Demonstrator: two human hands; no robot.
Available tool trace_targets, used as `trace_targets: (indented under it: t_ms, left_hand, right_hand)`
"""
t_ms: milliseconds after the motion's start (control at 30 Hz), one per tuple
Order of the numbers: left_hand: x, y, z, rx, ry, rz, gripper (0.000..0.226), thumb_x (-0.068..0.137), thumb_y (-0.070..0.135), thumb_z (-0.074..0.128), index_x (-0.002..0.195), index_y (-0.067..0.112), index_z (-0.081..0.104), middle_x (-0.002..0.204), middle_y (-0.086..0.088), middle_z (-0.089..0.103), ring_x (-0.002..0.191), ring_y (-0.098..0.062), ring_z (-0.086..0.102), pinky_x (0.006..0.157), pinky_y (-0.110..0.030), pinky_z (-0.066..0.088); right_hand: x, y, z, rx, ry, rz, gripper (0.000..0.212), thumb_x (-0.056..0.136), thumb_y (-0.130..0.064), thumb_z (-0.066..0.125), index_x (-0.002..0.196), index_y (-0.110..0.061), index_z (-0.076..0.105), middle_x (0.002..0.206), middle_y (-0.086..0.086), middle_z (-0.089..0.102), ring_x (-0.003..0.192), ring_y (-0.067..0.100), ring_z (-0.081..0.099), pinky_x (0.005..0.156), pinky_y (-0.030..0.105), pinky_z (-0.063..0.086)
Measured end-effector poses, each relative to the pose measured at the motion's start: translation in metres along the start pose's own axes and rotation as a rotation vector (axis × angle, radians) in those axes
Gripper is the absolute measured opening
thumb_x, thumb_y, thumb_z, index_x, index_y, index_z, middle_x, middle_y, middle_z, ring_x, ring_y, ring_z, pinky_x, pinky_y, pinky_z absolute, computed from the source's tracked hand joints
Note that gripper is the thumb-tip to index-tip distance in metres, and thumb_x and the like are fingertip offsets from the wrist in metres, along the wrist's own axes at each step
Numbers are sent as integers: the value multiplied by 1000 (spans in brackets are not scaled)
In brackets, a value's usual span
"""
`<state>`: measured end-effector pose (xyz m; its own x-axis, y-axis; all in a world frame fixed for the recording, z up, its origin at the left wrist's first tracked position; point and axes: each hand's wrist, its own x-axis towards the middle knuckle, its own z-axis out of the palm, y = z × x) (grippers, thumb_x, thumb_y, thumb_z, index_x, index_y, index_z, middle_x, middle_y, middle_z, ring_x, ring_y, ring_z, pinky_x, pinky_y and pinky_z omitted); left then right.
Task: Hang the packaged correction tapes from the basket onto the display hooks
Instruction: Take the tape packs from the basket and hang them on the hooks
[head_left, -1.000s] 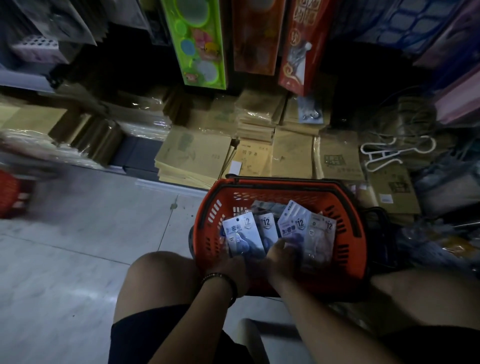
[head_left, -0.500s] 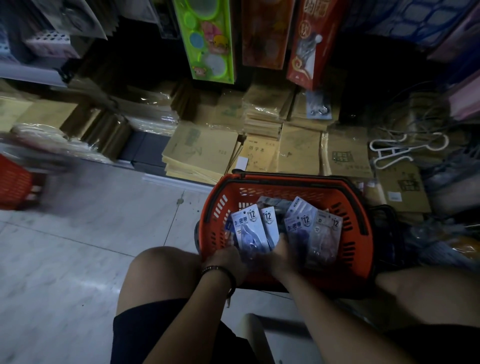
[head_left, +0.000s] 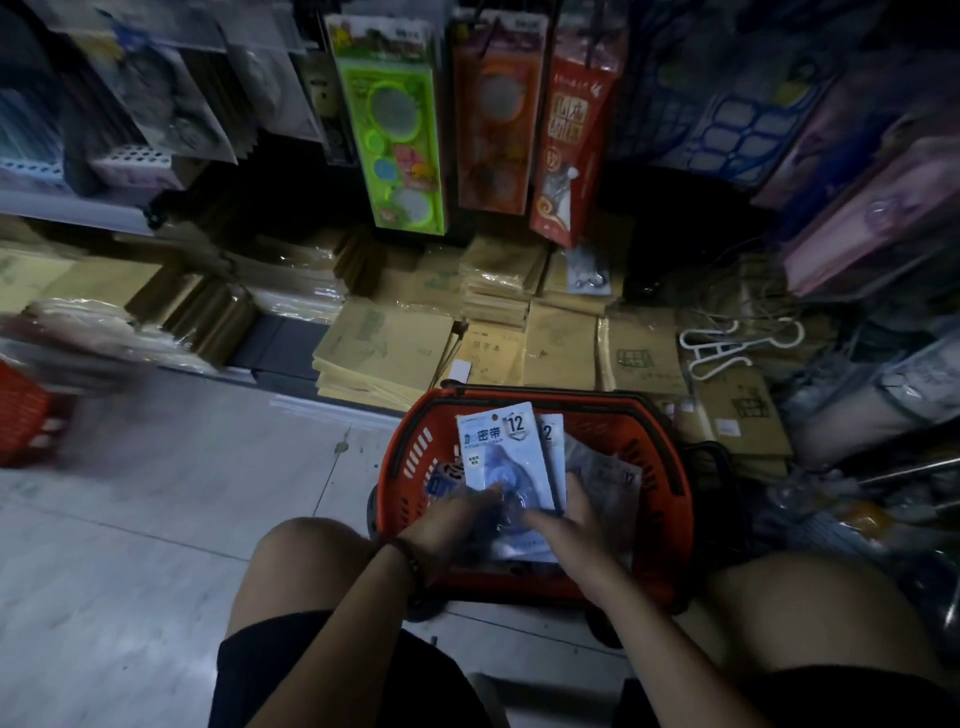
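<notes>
Together, left grip (head_left: 449, 527) and right grip (head_left: 569, 525) hold flat, glossy packs (head_left: 501, 447) over the slotted orange plastic basket (head_left: 410, 467).

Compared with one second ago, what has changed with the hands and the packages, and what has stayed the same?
The two fans of packages, one held in each hand, were brought together into one stack of correction tapes. The left hand and right hand now both grip its lower end. A few loose packages still lie in the basket, which stays on the floor between the knees.
</notes>
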<state>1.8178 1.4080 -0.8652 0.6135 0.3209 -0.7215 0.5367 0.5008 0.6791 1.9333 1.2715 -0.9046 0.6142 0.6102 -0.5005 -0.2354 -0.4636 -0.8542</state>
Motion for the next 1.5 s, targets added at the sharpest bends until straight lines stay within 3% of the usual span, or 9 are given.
trace_targets:
  t_ms: [100,200,333,467,600,1000,1133,1267,1500]
  left_hand:
    - [-22,11,11,-122,-53,67,18,110,7,46,112,-3,60,76,-8,79,61,-16,75,52,-24,56]
    - [-42,20,14,-212,-127,162,30,108,9,51,136,2,58,113,-18,79,94,-32,80,67,-38,65]
    - [-63,30,20,-285,-171,249,37,107,11,53,143,2,54,134,-24,70,121,-44,69,98,-54,60]
    - [-85,55,35,-253,-166,354,35,105,9,57,140,7,57,133,-22,71,116,-40,72,90,-50,63]
    - [-100,92,60,-139,-160,470,33,102,9,64,134,14,62,130,-19,72,109,-39,74,79,-47,62]
    - [-162,258,156,89,-201,782,36,97,20,72,133,19,67,129,-9,75,116,-33,74,94,-61,61]
    - [-185,319,188,169,-276,854,37,101,14,66,137,20,65,132,-8,74,120,-31,72,99,-57,59]
    - [-204,366,221,166,-261,949,30,100,3,65,126,16,71,119,-8,79,106,-26,78,80,-39,65]
    - [-225,441,261,264,-161,1189,29,99,1,67,126,13,66,119,-6,79,109,-25,77,94,-47,63]
  right_hand:
    - [-14,-19,-9,21,20,-46,56,68,-26,79,121,-31,64,107,-10,78,99,11,74,78,24,57]
    - [-31,-44,-17,-26,37,-135,66,69,-33,78,131,-33,58,115,-8,75,93,-1,72,68,11,52]
    - [-51,-71,-28,-156,136,-305,93,87,-29,79,160,-41,23,140,-6,49,120,7,57,83,18,49]
    - [-75,-101,-41,-408,316,-655,84,88,-23,76,159,-38,34,145,-6,34,134,9,39,102,8,35]
    - [-94,-135,-60,-498,386,-834,64,93,-19,71,152,-32,50,138,-10,40,133,16,45,107,34,48]
    - [-150,-277,-175,-643,693,-978,75,85,-35,83,152,-31,51,135,-11,51,124,12,53,99,28,54]
    - [-166,-327,-223,-629,791,-956,75,86,-36,81,153,-35,49,135,-15,51,126,10,51,104,10,39]
    - [-180,-373,-261,-592,842,-964,74,86,-35,79,152,-40,46,135,-20,45,126,7,51,99,29,53]
    - [-198,-436,-324,-637,952,-1019,75,92,-30,77,157,-38,40,134,-16,44,121,6,48,102,18,43]
